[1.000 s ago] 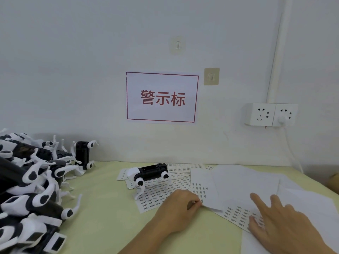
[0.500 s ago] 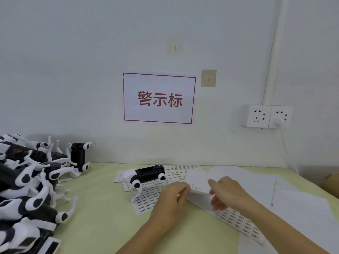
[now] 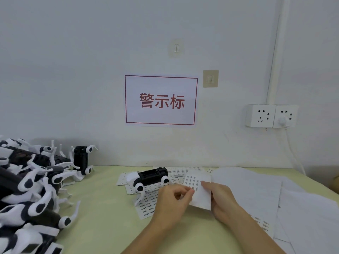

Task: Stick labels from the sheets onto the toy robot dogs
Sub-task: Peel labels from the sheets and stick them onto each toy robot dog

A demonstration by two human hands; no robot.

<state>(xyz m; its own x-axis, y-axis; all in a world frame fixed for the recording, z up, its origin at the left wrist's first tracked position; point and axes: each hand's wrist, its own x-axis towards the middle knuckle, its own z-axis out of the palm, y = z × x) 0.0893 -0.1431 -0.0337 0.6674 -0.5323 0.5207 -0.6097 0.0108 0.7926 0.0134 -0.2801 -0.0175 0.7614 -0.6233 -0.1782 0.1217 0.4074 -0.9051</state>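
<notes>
The fingers [image 3: 187,192] of the left hand [image 3: 171,202] are curled and pinch at the left edge of a small label sheet [image 3: 199,187]; if they hold only one label or the sheet itself, I cannot tell. The right hand [image 3: 222,200] grips the same sheet from the right side, with the thumb on top and the other fingers hidden under the paper. The sheet is lifted from the table [image 3: 102,208] and tilted toward the person, and rows of small dark printed labels show on its upper part.

Just behind the left hand, one toy robot dog [image 3: 148,178] lies on its side on top of more label sheets [image 3: 146,204] which are spread flat on the table. It has a black body with white head and legs, and it does not touch the hands. To the right of the hands lie large white papers [image 3: 256,189], overlapping each other.

At the left side of the table there is a big pile of robot dogs [image 3: 31,184], black and white, tangled together, well apart from the hands.

On the wall behind hangs a white sign [image 3: 161,100] with a red border and red characters. Right of it is a beige hook [image 3: 210,78], another clear hook [image 3: 176,48] is higher, and a double socket [image 3: 271,116] with a white plug in it is further right.
</notes>
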